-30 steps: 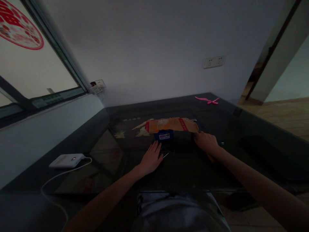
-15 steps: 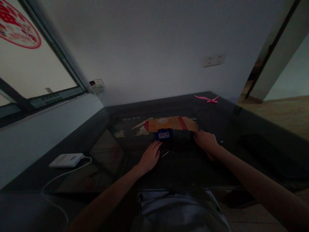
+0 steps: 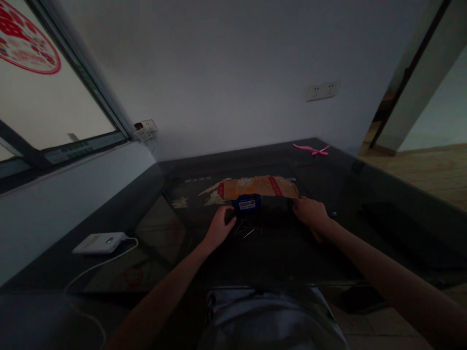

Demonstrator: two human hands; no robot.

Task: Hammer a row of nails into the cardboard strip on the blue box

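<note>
A blue box with a white and red label [image 3: 247, 204] stands on the dark table under a long patterned brown strip with red bands [image 3: 255, 186], which looks like cardboard. My left hand [image 3: 218, 227] is at the box's left front corner, thumb and fingers apart in a curve with nothing seen between them; whether the fingertips touch the box I cannot tell. Several thin metal pieces like nails [image 3: 249, 233] lie in front of the box. My right hand [image 3: 310, 212] is closed by the strip's right end. An orange-brown end [image 3: 318, 237] sticks out below it; the rest is hidden.
A white power bank-like device [image 3: 100, 242] with a white cable [image 3: 85, 267] lies at the left. Small shiny metal bits [image 3: 334, 214] are right of my right hand. A flat black object [image 3: 404, 233] lies farther right, and a pink thing [image 3: 316, 151] at the back edge.
My left hand has shifted left, away from the nail-like pieces, and its fingers have gone from stretched to curved. More of those pieces show. My right hand has hardly moved.
</note>
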